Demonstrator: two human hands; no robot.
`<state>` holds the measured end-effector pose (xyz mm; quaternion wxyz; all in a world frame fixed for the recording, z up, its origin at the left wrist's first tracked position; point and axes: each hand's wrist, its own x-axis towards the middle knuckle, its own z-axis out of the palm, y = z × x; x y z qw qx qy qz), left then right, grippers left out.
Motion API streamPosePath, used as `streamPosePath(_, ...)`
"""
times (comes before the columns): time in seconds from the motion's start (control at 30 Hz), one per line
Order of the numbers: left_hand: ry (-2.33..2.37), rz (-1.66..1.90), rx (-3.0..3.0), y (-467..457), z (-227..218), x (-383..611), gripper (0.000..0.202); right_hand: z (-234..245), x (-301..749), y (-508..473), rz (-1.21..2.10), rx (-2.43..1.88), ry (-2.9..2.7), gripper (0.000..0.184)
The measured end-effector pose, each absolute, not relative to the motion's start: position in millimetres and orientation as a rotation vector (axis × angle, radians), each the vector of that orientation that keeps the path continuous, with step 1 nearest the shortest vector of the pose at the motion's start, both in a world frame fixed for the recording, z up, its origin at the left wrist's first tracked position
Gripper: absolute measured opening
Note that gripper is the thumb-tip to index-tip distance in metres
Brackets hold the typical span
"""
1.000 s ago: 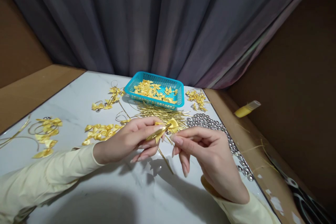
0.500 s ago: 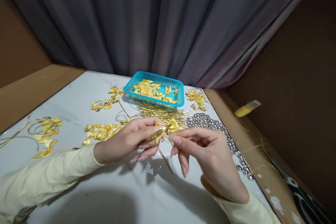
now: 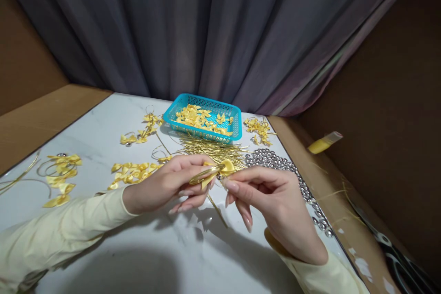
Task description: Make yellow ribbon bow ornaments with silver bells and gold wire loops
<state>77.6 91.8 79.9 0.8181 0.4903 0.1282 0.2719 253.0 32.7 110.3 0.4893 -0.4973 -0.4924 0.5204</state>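
Observation:
My left hand (image 3: 168,183) pinches a small yellow ribbon bow (image 3: 228,166) together with a looped gold wire tie (image 3: 203,175), held just above the white marble tabletop (image 3: 113,239). My right hand (image 3: 275,206) meets it from the right, thumb and forefinger closed on the thin gold tie beside the bow. One end of the tie hangs down between both hands. Pale yellow sleeves cover both forearms.
A turquoise basket (image 3: 203,119) of yellow bows stands at the back. In front of it lie a heap of gold wire ties (image 3: 213,148) and silver bells (image 3: 275,161). Finished bows (image 3: 132,172) lie scattered left. A yellow tube (image 3: 324,143) and scissors (image 3: 396,257) rest on the brown board at right.
The gold loop in my left hand has rounded out and tilted flatter. My right fingers have shifted slightly along the tie. Both hands stay in place.

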Motion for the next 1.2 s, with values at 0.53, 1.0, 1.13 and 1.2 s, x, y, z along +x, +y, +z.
streamPosePath(0.53, 0.385, 0.533, 1.060, 89.8, 84.0, 77.8, 0.023, 103.8, 258.2, 33.5, 1.245, -1.153, -1.322, 0.014)
streamPosePath(1.0, 0.451, 0.488, 1.129, 88.5, 90.6, 77.9, 0.023, 108.0, 256.2, 31.1, 0.958, -1.199, -1.548, 0.016)
streamPosePath(1.13, 0.485, 0.469, 1.158, 87.7, 91.6, 77.9, 0.024, 111.9, 257.4, 31.1, 0.901, -1.209, -1.643, 0.019)
streamPosePath(1.2, 0.496, 0.465, 1.183, 87.2, 90.9, 78.0, 0.025, 113.0, 258.6, 30.9, 0.886, -1.207, -1.690, 0.019)
